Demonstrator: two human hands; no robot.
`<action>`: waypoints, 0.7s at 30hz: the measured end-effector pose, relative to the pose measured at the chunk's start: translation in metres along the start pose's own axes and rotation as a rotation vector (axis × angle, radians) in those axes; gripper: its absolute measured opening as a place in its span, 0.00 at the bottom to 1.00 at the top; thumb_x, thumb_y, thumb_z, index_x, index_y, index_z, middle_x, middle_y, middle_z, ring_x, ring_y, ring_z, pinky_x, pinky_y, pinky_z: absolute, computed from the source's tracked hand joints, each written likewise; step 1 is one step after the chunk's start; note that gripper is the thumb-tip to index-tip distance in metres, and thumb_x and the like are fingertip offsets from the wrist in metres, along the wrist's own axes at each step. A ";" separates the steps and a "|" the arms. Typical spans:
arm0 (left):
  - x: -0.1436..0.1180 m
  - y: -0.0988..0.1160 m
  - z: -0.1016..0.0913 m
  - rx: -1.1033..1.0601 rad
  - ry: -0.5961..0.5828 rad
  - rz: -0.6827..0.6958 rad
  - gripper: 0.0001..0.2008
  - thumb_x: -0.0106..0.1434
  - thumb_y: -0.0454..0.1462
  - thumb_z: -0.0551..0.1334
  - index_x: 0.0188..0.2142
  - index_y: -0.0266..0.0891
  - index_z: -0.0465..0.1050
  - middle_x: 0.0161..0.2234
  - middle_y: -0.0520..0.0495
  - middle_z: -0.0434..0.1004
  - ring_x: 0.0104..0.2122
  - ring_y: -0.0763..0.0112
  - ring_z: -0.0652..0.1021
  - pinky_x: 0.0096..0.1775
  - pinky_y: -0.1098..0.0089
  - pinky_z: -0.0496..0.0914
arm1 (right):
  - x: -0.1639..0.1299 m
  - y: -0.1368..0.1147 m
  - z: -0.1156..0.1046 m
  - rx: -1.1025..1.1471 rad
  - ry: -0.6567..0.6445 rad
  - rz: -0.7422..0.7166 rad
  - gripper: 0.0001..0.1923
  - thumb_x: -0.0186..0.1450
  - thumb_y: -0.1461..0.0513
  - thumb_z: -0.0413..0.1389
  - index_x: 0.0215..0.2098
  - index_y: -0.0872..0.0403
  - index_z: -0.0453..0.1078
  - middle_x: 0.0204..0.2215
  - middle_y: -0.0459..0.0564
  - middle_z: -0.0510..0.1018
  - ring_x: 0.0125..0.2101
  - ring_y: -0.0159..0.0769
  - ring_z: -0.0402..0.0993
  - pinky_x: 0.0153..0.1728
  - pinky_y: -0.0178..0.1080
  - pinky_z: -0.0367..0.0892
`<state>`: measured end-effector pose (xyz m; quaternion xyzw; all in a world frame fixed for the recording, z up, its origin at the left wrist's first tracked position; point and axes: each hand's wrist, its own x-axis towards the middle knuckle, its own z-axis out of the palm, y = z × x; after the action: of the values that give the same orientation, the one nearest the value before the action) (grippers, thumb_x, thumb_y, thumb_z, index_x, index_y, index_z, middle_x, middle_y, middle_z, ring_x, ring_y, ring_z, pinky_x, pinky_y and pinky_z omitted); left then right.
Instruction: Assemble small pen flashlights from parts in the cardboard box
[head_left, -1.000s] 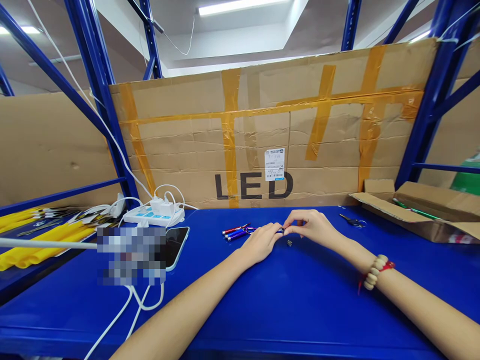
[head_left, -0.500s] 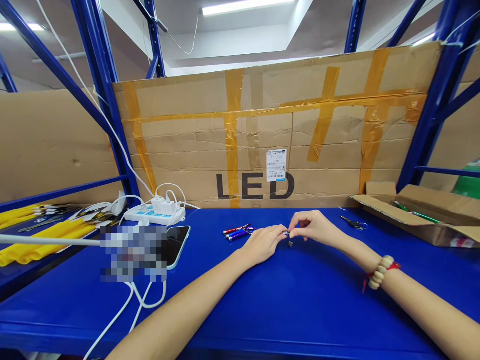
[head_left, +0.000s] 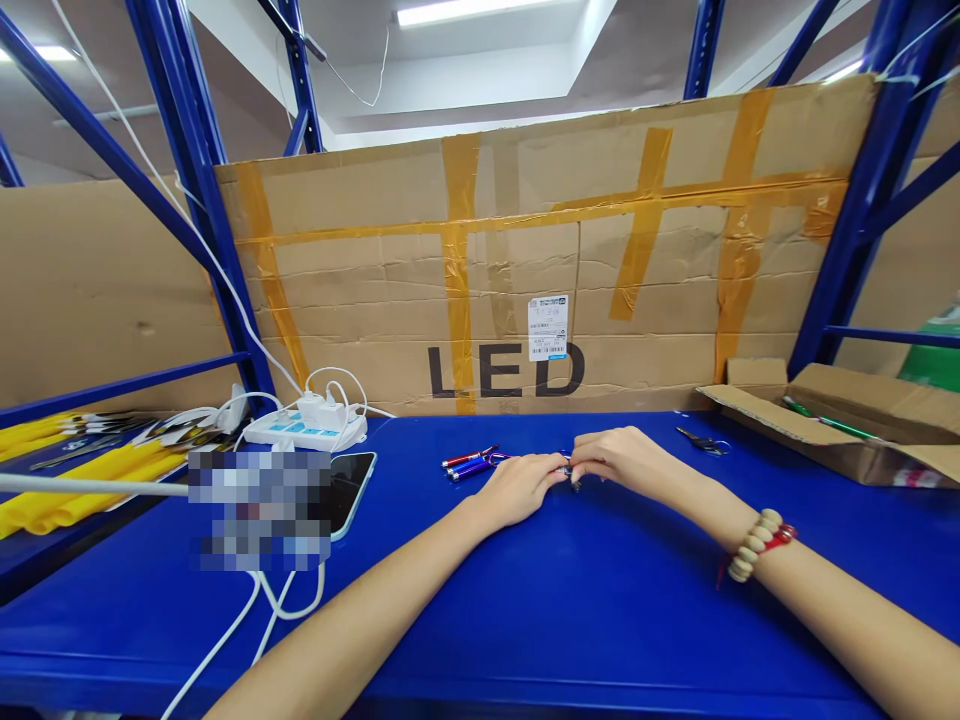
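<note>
My left hand (head_left: 521, 487) lies low over the blue tabletop, closed, its fingertips on a small shiny metallic piece (head_left: 567, 470) mostly covered by the fingers. My right hand (head_left: 626, 455), wearing a beaded bracelet (head_left: 756, 546), comes in from the right with its fingers bent in a pinch at the same spot. Just under those fingertips is a tiny dark metal part (head_left: 576, 487), too small to name. Left of my left hand lie a thin red metallic tube (head_left: 469, 457) and blue metallic tubes (head_left: 471, 468) with silvery ends.
A phone (head_left: 351, 495) lies on the left beside a blurred patch and white cables. Behind it stands a power strip (head_left: 304, 432) with chargers. Yellow tubes (head_left: 112, 490) are at far left. Keys (head_left: 703, 441) and an open cardboard box (head_left: 825, 440) are on the right.
My right hand has lowered its fingers from the metallic piece toward the small dark part beneath. My left hand stays at the piece. The whole view has shifted slightly.
</note>
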<state>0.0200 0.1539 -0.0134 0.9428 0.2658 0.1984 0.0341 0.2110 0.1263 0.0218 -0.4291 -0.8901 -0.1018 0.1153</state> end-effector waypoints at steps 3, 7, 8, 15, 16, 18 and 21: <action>0.000 0.000 0.000 0.010 -0.003 -0.005 0.12 0.69 0.38 0.46 0.44 0.40 0.66 0.43 0.49 0.73 0.42 0.67 0.74 0.41 0.70 0.66 | 0.000 0.000 0.003 0.001 -0.025 -0.011 0.17 0.67 0.57 0.45 0.29 0.53 0.71 0.27 0.47 0.73 0.29 0.33 0.70 0.25 0.33 0.52; -0.001 0.001 -0.001 0.008 0.011 -0.009 0.12 0.68 0.37 0.47 0.44 0.40 0.66 0.42 0.49 0.74 0.41 0.67 0.74 0.40 0.71 0.66 | 0.000 -0.001 0.005 -0.005 -0.033 -0.012 0.16 0.67 0.57 0.45 0.28 0.54 0.69 0.28 0.47 0.73 0.29 0.32 0.70 0.26 0.33 0.52; -0.001 0.001 -0.002 0.001 0.021 -0.014 0.12 0.68 0.37 0.47 0.44 0.40 0.66 0.42 0.49 0.74 0.41 0.68 0.74 0.40 0.71 0.66 | 0.000 0.000 0.005 -0.002 -0.023 -0.011 0.16 0.67 0.57 0.45 0.27 0.54 0.69 0.28 0.47 0.73 0.29 0.32 0.69 0.26 0.33 0.52; -0.001 -0.001 0.000 -0.048 0.063 -0.038 0.11 0.69 0.38 0.45 0.42 0.41 0.65 0.41 0.50 0.73 0.40 0.70 0.74 0.40 0.73 0.66 | 0.002 -0.001 0.010 0.121 0.052 0.035 0.22 0.67 0.53 0.43 0.26 0.55 0.71 0.27 0.48 0.74 0.30 0.33 0.69 0.30 0.34 0.55; -0.001 -0.001 0.000 -0.054 0.062 -0.037 0.11 0.69 0.38 0.46 0.42 0.41 0.65 0.41 0.50 0.73 0.40 0.70 0.74 0.41 0.73 0.66 | 0.002 -0.002 0.011 0.173 0.057 0.060 0.23 0.67 0.52 0.43 0.24 0.55 0.71 0.26 0.48 0.74 0.30 0.33 0.68 0.31 0.34 0.56; -0.001 0.000 -0.001 -0.073 0.059 -0.029 0.11 0.69 0.37 0.46 0.41 0.40 0.65 0.41 0.51 0.73 0.41 0.71 0.73 0.42 0.73 0.66 | 0.004 -0.004 0.013 0.287 0.046 0.116 0.25 0.65 0.50 0.44 0.22 0.55 0.72 0.24 0.48 0.74 0.29 0.32 0.68 0.31 0.34 0.57; -0.002 0.001 -0.003 -0.095 0.052 -0.028 0.11 0.69 0.37 0.46 0.40 0.41 0.66 0.42 0.51 0.73 0.43 0.71 0.73 0.45 0.72 0.65 | 0.006 -0.008 0.016 0.453 0.010 0.183 0.27 0.63 0.47 0.45 0.21 0.57 0.71 0.20 0.48 0.73 0.23 0.30 0.65 0.28 0.33 0.58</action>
<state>0.0180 0.1520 -0.0109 0.9307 0.2702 0.2348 0.0747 0.1998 0.1302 0.0081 -0.4704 -0.8471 0.1093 0.2216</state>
